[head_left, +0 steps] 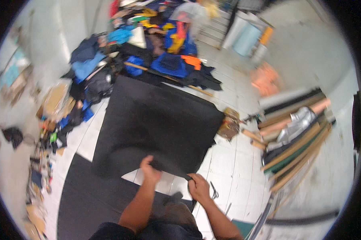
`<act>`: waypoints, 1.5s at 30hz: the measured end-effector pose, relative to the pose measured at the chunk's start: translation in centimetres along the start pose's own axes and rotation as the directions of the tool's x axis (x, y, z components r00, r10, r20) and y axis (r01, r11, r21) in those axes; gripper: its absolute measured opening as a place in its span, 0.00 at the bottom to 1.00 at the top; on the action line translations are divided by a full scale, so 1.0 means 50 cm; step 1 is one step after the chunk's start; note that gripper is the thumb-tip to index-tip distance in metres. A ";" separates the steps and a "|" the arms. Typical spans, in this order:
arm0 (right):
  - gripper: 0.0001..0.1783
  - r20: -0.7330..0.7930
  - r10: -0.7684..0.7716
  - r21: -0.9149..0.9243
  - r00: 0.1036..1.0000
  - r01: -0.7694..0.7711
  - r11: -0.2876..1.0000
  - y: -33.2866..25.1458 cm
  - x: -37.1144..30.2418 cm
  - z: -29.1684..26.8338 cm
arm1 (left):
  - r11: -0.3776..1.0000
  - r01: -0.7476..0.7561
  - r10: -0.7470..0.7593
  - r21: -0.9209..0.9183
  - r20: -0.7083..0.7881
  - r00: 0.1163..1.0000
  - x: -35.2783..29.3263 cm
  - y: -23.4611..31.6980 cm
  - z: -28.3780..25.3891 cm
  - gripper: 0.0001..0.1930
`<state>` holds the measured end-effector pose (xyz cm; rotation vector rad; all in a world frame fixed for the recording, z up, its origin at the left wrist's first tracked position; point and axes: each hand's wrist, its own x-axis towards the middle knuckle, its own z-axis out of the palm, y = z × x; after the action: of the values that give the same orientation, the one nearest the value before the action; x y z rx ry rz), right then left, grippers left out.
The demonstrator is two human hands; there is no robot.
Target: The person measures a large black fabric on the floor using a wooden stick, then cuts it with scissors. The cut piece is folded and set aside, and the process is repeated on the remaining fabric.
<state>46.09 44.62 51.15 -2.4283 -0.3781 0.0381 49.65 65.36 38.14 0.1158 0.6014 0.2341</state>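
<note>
A large black sheet of fabric (pixel 160 116) lies in front of me, its near edge lifted and curved above the white tiles. My left hand (pixel 150 172) is at the middle of that edge, thumb on top and the other fingers mostly hidden; it seems to grip the edge. At the near right corner my right hand (pixel 198 188) is closed on the sheet. Another dark sheet (pixel 82 200) spreads over the floor at the lower left, partly under my left arm. Black-handled scissors (pixel 215 191) lie on the tiles just right of my right hand.
A heap of coloured fabric scraps (pixel 148 44) covers the far floor, with a wooden stick (pixel 148 70) across its front. Fabric rolls and tubes (pixel 296 140) are stacked at right. Small clutter and cardboard (pixel 56 100) line the left wall. A brown block (pixel 229 124) touches the sheet's right corner.
</note>
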 end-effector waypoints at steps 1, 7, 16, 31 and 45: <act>0.13 0.050 -0.102 -0.067 0.993 0.106 0.992 -0.038 -0.008 -0.031 | 0.994 -0.109 0.110 -0.013 0.010 0.994 0.008 0.075 -0.014 0.13; 0.08 -0.090 -0.424 -0.258 0.901 0.390 0.884 -0.160 -0.145 -0.258 | 0.987 -0.157 0.158 -0.042 0.024 0.987 -0.027 0.370 -0.076 0.33; 0.12 -0.553 -0.521 -0.496 0.650 0.246 0.833 -0.267 -0.333 -0.652 | 0.553 -0.762 0.689 0.338 0.329 0.646 -0.099 1.048 0.044 0.12; 0.08 -0.391 -0.001 -0.097 0.921 -0.040 0.994 0.116 -1.259 -0.174 | 0.465 -0.428 0.643 0.775 0.036 0.765 -0.851 0.833 -0.498 0.21; 0.14 -0.055 0.421 -0.114 0.905 -0.425 0.898 -0.067 -2.008 0.303 | -0.297 -0.119 0.760 0.948 0.310 0.571 -1.372 1.017 -1.301 0.13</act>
<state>-52.81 28.39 34.50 -2.5873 0.1748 0.1740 -51.77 99.91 31.24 2.0170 1.1227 0.6453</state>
